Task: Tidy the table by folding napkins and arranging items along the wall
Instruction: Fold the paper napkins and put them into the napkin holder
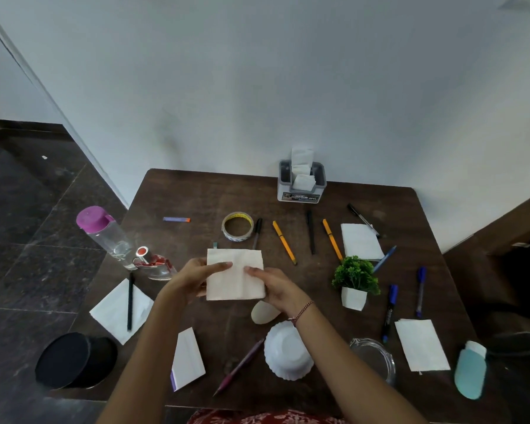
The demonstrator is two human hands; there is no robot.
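Observation:
Both my hands hold a white napkin [235, 281] just above the middle of the brown table [196, 194]. My left hand [193, 278] pinches its left edge and my right hand [273, 286] pinches its right side, thumbs on top. Other napkins lie flat: one at the left [110, 310] under a black pen [130, 301], one at the right back [360, 241], one at the right front [421, 344]. A grey napkin holder [302, 185] with napkins stands against the wall.
Pens and markers [283, 241] are scattered across the back and right. Also on the table: a tape roll [237, 225], clear bottle with purple cap [104, 234], glass perfume bottle [155, 263], small potted plant [355, 280], white bowl [288, 350], glass dish [374, 359], notepad [187, 359], black lid [74, 359].

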